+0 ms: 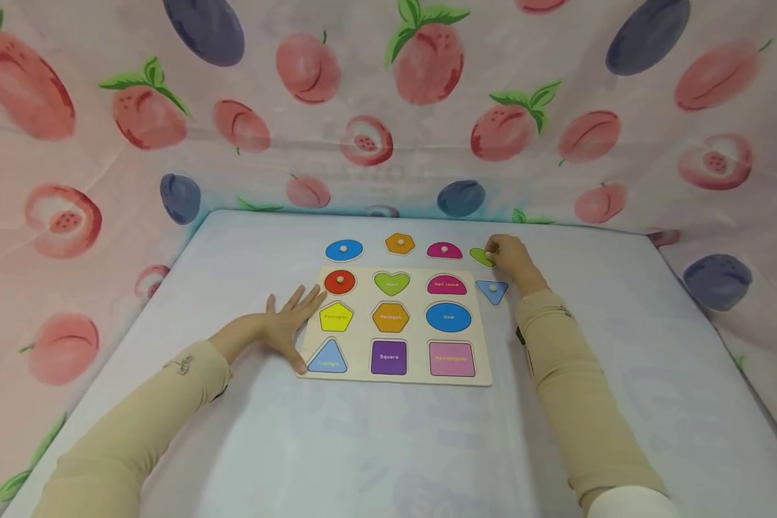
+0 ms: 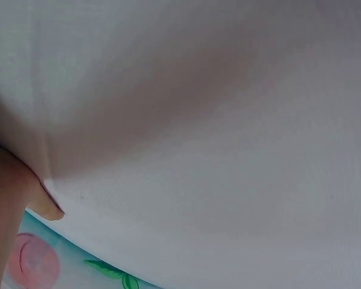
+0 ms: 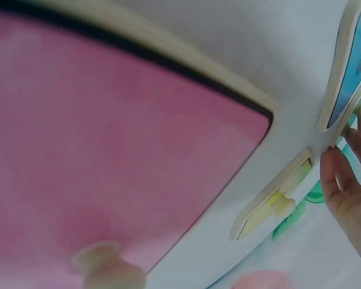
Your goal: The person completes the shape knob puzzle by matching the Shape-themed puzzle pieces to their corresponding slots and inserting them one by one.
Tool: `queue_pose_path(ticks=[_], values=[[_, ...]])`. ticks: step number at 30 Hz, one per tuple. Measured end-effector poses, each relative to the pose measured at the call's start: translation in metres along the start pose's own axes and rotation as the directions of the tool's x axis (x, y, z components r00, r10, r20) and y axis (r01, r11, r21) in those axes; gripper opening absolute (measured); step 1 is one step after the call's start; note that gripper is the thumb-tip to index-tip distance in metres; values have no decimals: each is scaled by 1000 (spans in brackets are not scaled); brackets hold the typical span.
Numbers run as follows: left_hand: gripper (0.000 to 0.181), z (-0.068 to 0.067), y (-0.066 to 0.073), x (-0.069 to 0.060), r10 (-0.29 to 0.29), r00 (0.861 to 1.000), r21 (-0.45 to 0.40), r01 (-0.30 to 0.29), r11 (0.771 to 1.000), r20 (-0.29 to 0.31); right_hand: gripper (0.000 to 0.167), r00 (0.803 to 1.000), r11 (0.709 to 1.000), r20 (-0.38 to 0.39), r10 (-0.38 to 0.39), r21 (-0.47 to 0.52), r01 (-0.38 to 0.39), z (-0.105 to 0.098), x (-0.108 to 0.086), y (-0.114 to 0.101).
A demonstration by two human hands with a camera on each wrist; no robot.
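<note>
A wooden puzzle board [image 1: 417,295] lies flat on the table, with labelled coloured shapes and a knobbed red circle [image 1: 333,285] in its top left place. My left hand [image 1: 285,329] rests at the board's left edge, fingers spread and straight. Beyond the board's top right corner, my right hand [image 1: 511,257] pinches a green puzzle piece [image 1: 480,257], which its fingers partly hide. A blue triangle piece [image 1: 491,296] with a knob lies just below that hand. In the left wrist view only part of the left hand [image 2: 12,198] shows, its thumb on the white cloth.
Behind the board lie a blue oval piece [image 1: 335,253], an orange hexagon piece [image 1: 393,249] and a magenta half-round piece [image 1: 442,255]. The right wrist view shows a knobbed pink piece [image 3: 132,132] up close and a yellow piece [image 3: 259,215]. Fruit-printed cloth [image 1: 421,155] rises behind the table.
</note>
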State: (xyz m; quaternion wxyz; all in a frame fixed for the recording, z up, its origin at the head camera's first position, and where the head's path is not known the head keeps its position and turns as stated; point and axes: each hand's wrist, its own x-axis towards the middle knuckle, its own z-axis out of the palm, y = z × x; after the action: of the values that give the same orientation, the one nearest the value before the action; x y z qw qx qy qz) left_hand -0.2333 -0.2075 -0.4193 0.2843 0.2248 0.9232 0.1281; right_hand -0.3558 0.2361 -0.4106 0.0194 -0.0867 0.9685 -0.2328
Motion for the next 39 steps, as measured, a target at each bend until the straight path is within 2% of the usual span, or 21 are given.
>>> queue_pose_path(ticks=[8,13,19,25,32,39], values=[[142,-1,-1,-1,5,1000,-9,-5,1000,6,14,999,995,45,25,-97,-21,-2,2,-5],[142,-2,-2,-1,5,1000,6,-5,1000,4,16,999,994,47,14,-113,-9,-3,2,-8],[142,1,-1,1,19,1000,-5,-19,1000,5,18,999,993,46,-1,-117,7,-5,-3,-7],[142,1,-2,0,-2,1000,-17,2,1000,-8,17,997,993,29,-65,-94,68,-7,-4,-15],[142,2,-2,-2,1,1000,-11,-1,1000,-4,18,994,986,40,-105,-129,109,-6,-7,-24],[142,3,-5,-1,7,1000,6,-7,1000,-6,18,995,990,48,-87,-107,92,0,-12,-27]])
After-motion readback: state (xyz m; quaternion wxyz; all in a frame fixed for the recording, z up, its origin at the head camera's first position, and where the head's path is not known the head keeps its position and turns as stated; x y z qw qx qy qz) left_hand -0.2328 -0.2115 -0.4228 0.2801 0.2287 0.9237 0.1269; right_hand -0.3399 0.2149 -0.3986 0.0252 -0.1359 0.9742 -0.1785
